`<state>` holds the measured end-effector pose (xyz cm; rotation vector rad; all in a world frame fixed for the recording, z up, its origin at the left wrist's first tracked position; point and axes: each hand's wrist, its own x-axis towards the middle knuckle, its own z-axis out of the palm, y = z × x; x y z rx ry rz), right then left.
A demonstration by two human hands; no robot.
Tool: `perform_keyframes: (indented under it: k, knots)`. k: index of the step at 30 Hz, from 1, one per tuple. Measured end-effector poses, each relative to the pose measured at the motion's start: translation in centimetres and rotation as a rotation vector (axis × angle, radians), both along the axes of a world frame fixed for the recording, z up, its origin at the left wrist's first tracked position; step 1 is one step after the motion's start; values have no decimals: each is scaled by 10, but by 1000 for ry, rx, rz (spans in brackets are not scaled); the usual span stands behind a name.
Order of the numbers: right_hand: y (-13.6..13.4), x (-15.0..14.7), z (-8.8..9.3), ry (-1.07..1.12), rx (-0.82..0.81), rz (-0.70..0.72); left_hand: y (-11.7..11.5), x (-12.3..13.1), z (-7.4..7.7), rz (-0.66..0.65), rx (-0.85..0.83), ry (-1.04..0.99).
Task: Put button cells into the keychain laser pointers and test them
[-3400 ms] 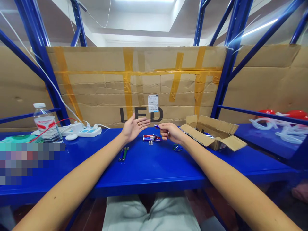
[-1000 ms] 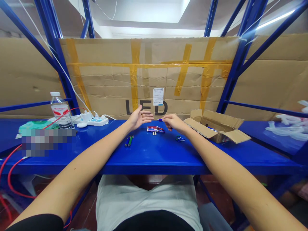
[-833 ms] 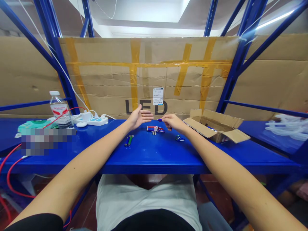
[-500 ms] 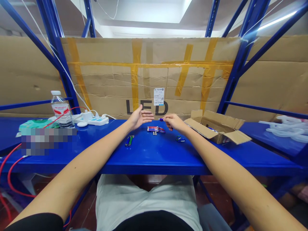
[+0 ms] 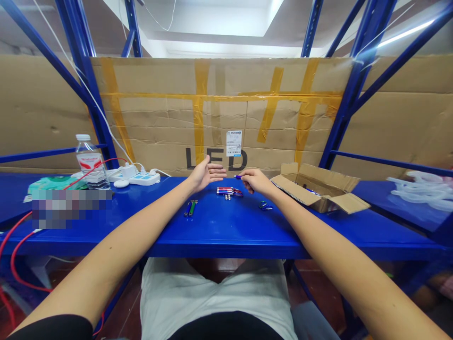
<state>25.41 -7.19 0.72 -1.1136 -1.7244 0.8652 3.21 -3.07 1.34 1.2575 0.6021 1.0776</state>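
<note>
My right hand point(image 5: 255, 181) pinches a small purple tube point(image 5: 238, 176) with a pale, shiny tip pointing left. My left hand point(image 5: 208, 174) is open, fingers stretched toward the tube, a ring on one finger; it holds nothing. Between and below the hands lies a row of red and blue metallic tubes point(image 5: 226, 191). Just in front of them are several small silvery round pieces point(image 5: 227, 197). A blue tube and a green tube point(image 5: 191, 208) lie side by side under my left forearm's inner side. Near my right wrist rest blue and green carabiner clips point(image 5: 265, 205).
An open cardboard box point(image 5: 320, 200) stands right of my right hand. At left are a water bottle point(image 5: 92, 165), a white power strip point(image 5: 143, 177), a green packet point(image 5: 51, 184) and red cables. A large taped cardboard sheet point(image 5: 159, 123) closes off the back of the blue table point(image 5: 226, 231).
The purple tube in my right hand has turned slightly, so its pale tip shows more. Both hands stay nearly in place.
</note>
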Motion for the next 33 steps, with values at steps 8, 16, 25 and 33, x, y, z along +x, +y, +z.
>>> perform_keyframes:
  k: [8,16,25,33]
  knots:
    - [-1,2,0,-38,83,-105,3,0,-2,9,-1,-5]
    - [-4,2,6,-184,124,-175,2,1,0,109,-70,-45]
    - [2,4,2,-238,212,-160,4,0,-1,135,-107,-39]
    - [3,5,2,-283,259,-166,-1,2,0,189,-93,5]
